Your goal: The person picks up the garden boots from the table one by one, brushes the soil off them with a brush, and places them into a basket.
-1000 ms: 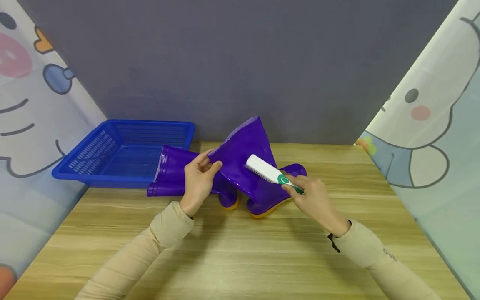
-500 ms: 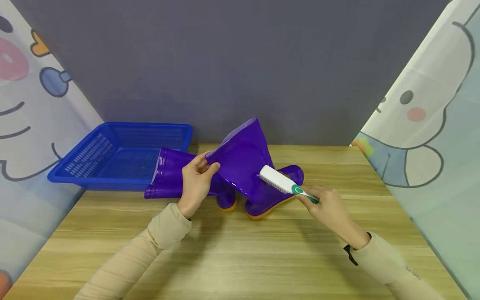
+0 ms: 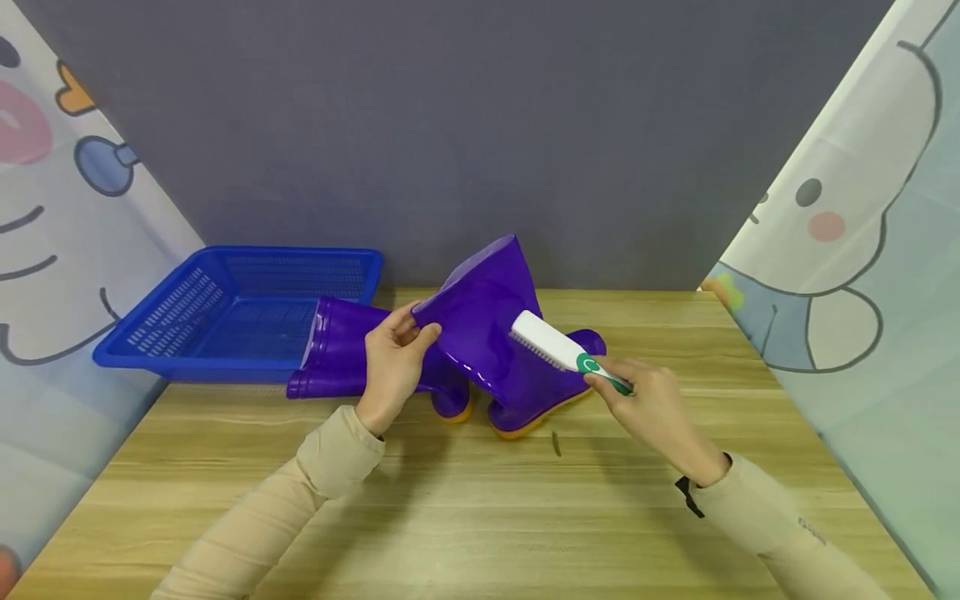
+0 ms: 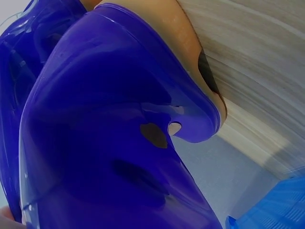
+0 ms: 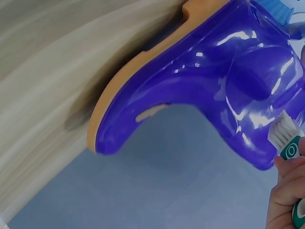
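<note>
Left hand pinches a purple boot, near the back edge of the table; right hand grips a brush against it. Brushing seems unfinished: a tan patch marks the toe.

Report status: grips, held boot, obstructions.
Left grip holds purple boot, tilted. Right grip holds brush at its shaft. Second boot lies alongside; nothing seen blocking brush.

On the worktop, 1 boot lay by the front right of the basket; a 2nd boot sat farther right, behind the brush.
</note>
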Motion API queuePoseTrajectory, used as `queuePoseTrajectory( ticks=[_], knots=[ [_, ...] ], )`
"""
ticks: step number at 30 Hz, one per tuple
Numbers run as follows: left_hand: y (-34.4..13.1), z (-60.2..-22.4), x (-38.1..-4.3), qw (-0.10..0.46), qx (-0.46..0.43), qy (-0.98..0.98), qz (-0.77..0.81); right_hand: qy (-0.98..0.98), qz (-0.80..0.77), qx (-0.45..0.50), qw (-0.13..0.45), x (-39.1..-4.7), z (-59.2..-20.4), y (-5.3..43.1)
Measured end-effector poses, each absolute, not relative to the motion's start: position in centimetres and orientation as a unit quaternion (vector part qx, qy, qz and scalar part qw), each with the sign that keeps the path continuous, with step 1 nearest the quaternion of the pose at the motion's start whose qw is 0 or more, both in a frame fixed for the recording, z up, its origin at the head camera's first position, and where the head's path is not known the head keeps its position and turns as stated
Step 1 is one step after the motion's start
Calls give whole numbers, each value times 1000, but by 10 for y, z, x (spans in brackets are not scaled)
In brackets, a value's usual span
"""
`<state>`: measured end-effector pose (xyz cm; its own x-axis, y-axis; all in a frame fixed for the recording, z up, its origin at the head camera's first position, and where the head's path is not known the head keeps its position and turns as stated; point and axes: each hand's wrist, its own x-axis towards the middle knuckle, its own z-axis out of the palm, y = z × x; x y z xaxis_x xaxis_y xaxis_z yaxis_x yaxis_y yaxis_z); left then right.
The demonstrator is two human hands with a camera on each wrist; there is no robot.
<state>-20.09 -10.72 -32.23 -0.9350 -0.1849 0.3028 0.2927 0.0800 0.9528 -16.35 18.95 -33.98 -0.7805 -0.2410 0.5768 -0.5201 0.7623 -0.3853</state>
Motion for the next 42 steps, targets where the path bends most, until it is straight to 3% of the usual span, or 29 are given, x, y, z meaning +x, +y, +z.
queuePoseTrajectory(
  ticks=[9, 14, 20, 24, 33, 42],
  knots=[
    [-105, -320, -201, 176, -45, -711, -680, -888, 284, 239, 273, -169, -352, 179],
    [-102, -318, -198, 171, -37, -713, -679, -898, 290, 218, 249, -159, -356, 194],
    [-83, -300, -190, 134, -36, -693, -707, -910, 314, 154, 223, -144, -352, 223],
    [-59, -276, -191, 99, -52, -700, -705, -900, 338, 124, 247, -139, -345, 239],
    [-3, -219, -225, 44, -105, -768, -631, -887, 350, 75, 291, -127, -335, 270],
    [-9, -206, -266, 11, -112, -765, -634, -880, 341, 31, 329, -111, -331, 298]
  ],
)
